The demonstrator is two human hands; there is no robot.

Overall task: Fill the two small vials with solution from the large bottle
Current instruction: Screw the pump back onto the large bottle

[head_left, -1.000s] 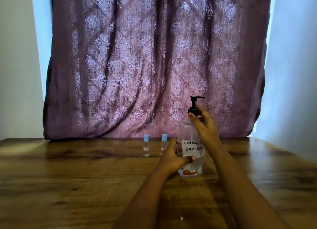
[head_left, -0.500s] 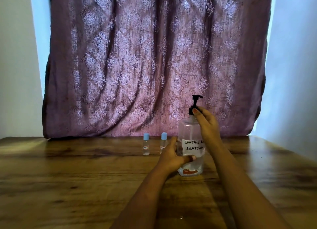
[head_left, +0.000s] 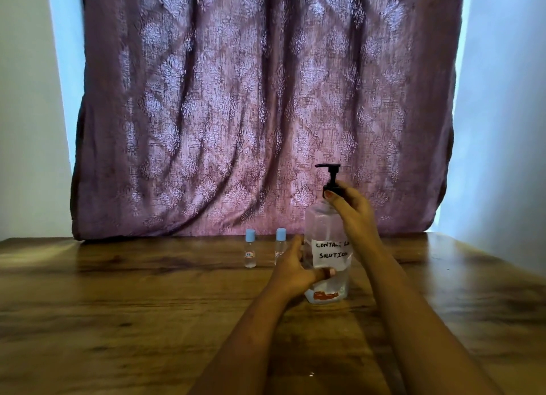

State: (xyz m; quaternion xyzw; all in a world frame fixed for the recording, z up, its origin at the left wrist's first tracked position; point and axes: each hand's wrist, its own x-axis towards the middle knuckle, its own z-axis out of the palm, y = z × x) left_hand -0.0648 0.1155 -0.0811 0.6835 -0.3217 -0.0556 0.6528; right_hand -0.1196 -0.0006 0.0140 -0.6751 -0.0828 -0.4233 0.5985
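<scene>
Solution, clear, filled only the bottom part of the large bottle (head_left: 326, 238), which stood upright on the wooden table (head_left: 118, 306) a little toward three o'clock of the table's middle. Its white paper label (head_left: 331, 251) carried hand-lettered words, the lower one reading SOLUTION, and a reddish mark showed near its base. A black pump head (head_left: 331, 175) rose from the neck, its spout pointing toward nine o'clock.

At the neck, the right hand (head_left: 351, 214) was closed on the pump's black collar, thumb and fingertips pinching it from the three o'clock side, the forearm running back toward five o'clock. Lower down, the left hand (head_left: 292, 270) was wrapped around the bottle's body from the nine o'clock side, its thumb lying across the front just under the label.

Just beside the left hand, at nine o'clock from the bottle, stood the two small vials, both upright, both capped in light blue. The nearer vial (head_left: 280, 245) was partly hidden by the left hand's fingers; the farther vial (head_left: 250, 251) stood apart from it, further along toward nine o'clock. Whether either held liquid could not be told.

Behind everything, at twelve o'clock, a purple patterned curtain (head_left: 236, 99) hung down to the table's far edge, with pale walls on either side.
</scene>
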